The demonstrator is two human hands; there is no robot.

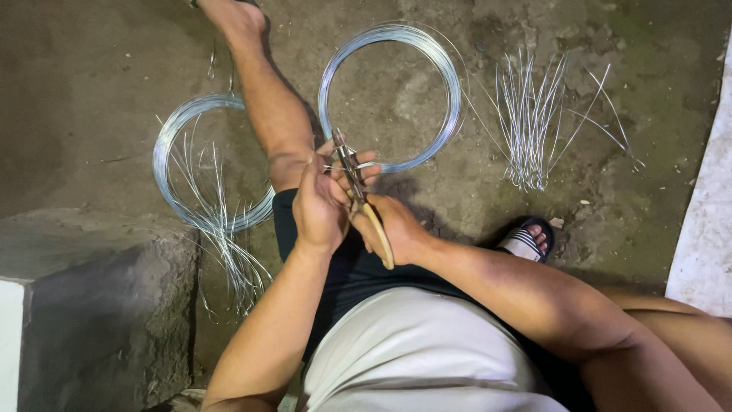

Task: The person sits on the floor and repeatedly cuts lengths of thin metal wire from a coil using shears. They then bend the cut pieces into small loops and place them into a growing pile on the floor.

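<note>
1. Sitting low, pale shirt [427, 351] and dark shorts [358, 267] filling the bottom of the view.
2. Clenching the left hand [320, 206] around short wire pieces [352, 165], just above the bent knee.
3. Grasping pliers [358, 191] in the right hand [396, 229], fingers wrapped around the tan handles, jaws meeting the wire beside the left fingertips.
4. Lying on the concrete ground [91, 91]: one wire coil [389, 95] just beyond the hands, another wire coil [206, 164] to the left with loose strands trailing over it.
5. Resting well apart to the right, a bundle of cut wires [530, 122].
6. Showing near the right forearm, a striped sandal [524, 243].
</note>
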